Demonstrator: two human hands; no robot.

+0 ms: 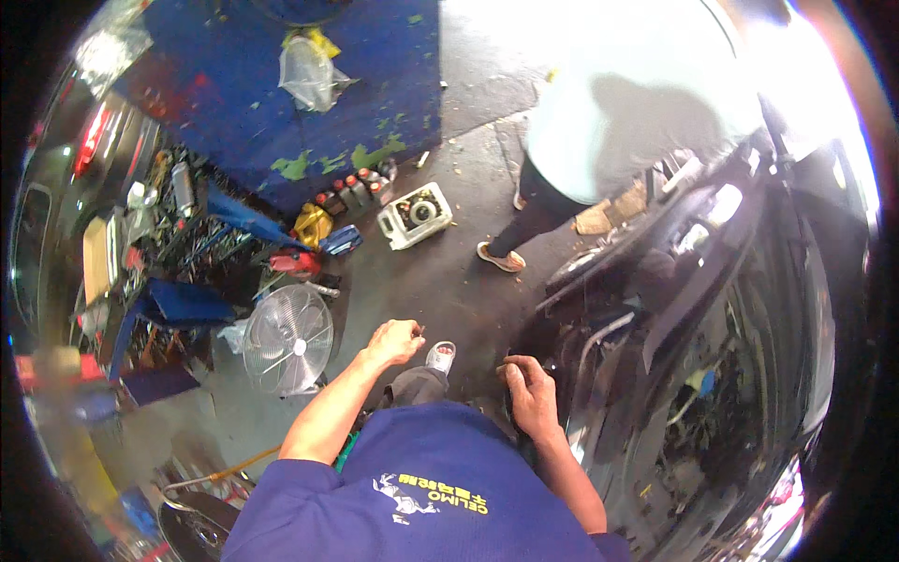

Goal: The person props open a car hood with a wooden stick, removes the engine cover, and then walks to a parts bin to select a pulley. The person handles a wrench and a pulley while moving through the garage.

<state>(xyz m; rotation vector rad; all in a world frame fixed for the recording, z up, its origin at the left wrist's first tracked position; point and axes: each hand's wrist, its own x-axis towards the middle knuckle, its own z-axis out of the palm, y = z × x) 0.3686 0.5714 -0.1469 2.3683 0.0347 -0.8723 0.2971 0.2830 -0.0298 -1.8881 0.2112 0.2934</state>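
My left hand (397, 343) is held out over the floor, its fingers curled closed. A small dark tip shows at its fingers, too small to name. Beside the dark car (599, 337) on the right is my right hand (534, 397), its thumb and fingers drawn together. Whatever it pinches, if anything, is too small to make out. One of my feet, in a light sandal (441, 357), shows on the floor between the two hands.
A standing fan (288, 339) is at left, near a cluttered tool rack (211, 229). Bottles (356, 192), a yellow jug (312, 226) and a white cut-open container (415, 216) stand by a blue cabinet (375, 94). Another person in a light shirt (571, 140) stands by the car.
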